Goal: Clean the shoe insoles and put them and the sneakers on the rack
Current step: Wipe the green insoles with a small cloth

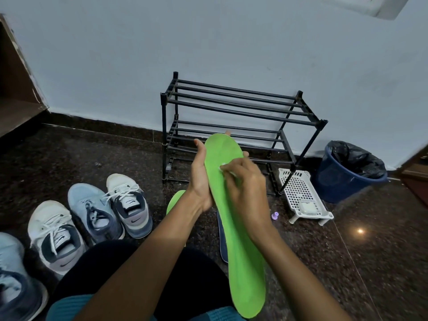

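Insole [240,251], bright green, runs from lower centre up to mid-frame, held lengthwise in the left hand [199,181]. The thumb lies along its left edge and the fingers wrap behind, their tips peeking past the top and right edge. The right hand [247,181] bunches its fingers together, pinching a small white wipe [225,169] against the upper part of the green face. A second green insole [174,200] and a dark blue insole [222,239] lie on the floor below the hands. Four sneakers [126,200] sit at lower left. The black rack [231,105] stands against the wall at centre, with a white basket [298,188] and a blue bin [342,181] to its right.
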Action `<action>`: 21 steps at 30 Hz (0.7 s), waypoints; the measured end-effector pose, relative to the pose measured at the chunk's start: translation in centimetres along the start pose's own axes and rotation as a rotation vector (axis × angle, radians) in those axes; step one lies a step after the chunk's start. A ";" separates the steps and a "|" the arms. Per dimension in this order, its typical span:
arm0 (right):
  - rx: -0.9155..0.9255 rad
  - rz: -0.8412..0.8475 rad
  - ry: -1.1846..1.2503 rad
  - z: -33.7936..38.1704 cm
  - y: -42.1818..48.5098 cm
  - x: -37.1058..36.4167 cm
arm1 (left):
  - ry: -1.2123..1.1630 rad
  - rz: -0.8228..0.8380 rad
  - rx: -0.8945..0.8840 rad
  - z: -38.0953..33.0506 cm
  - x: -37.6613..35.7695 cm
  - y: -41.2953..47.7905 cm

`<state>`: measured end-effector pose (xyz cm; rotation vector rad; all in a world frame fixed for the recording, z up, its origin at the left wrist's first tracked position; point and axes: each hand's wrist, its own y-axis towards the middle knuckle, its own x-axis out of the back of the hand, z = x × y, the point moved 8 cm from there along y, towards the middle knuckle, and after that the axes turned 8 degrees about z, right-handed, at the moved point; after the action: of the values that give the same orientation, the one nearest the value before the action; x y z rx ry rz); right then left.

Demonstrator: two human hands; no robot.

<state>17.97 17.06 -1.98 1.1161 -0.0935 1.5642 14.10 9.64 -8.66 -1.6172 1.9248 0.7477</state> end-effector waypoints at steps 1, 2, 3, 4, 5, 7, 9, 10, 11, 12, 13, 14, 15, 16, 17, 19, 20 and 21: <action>-0.029 -0.024 -0.023 -0.6 0.4 0.5 | 0.016 -0.005 -0.009 -0.1 0.1 0.0; -0.052 -0.046 -0.037 -1.0 0.8 0.9 | 0.029 -0.012 -0.016 -0.1 0.1 0.0; -0.064 -0.062 -0.044 -1.2 1.1 1.1 | 0.033 -0.019 -0.019 -0.1 0.2 0.0; -0.064 -0.065 -0.049 -1.1 1.1 1.1 | 0.030 -0.025 -0.022 -0.2 0.3 0.0; -0.057 -0.054 -0.047 -0.9 1.1 0.7 | 0.020 -0.032 -0.024 -0.3 0.3 0.0; -0.024 -0.009 -0.004 -0.3 0.7 -0.3 | -0.008 -0.033 -0.022 -0.4 0.4 0.0; 0.020 0.035 0.048 0.7 -0.1 -1.3 | -0.037 -0.025 -0.015 -0.4 0.4 0.1; 0.036 0.047 0.062 1.0 -0.4 -1.5 | -0.046 -0.024 -0.014 -0.4 0.4 0.1; 0.044 0.052 0.066 1.1 -0.5 -1.6 | -0.049 -0.022 -0.012 -0.4 0.4 0.2; 0.044 0.053 0.060 1.0 -0.4 -1.4 | -0.043 -0.023 -0.010 -0.4 0.4 0.1; 0.036 0.051 0.046 0.8 -0.2 -1.2 | -0.030 -0.021 -0.008 -0.3 0.3 0.1; 0.020 0.042 0.021 0.4 0.0 -0.9 | -0.015 -0.018 -0.008 -0.2 0.3 0.2; -0.002 0.019 -0.010 0.0 0.4 -0.5 | -0.002 -0.016 -0.008 -0.2 0.3 0.2; -0.026 -0.010 -0.040 -0.4 0.7 0.0 | 0.009 -0.017 -0.010 -0.1 0.2 0.2; -0.047 -0.038 -0.063 -0.8 1.1 0.5 | 0.019 -0.020 -0.014 -0.1 0.2 0.2; -0.070 -0.060 -0.091 -1.1 1.4 0.7 | 0.027 -0.022 -0.018 -0.1 0.2 0.2; -0.068 -0.056 -0.099 -1.1 1.3 0.6 | 0.024 -0.026 -0.016 -0.1 0.2 0.2; -0.060 -0.046 -0.092 -0.9 1.2 0.3 | 0.018 -0.029 -0.011 0.0 0.3 0.2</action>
<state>16.50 17.42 -1.66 1.1354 -0.1746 1.4604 13.90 9.46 -8.82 -1.6601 1.9084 0.7360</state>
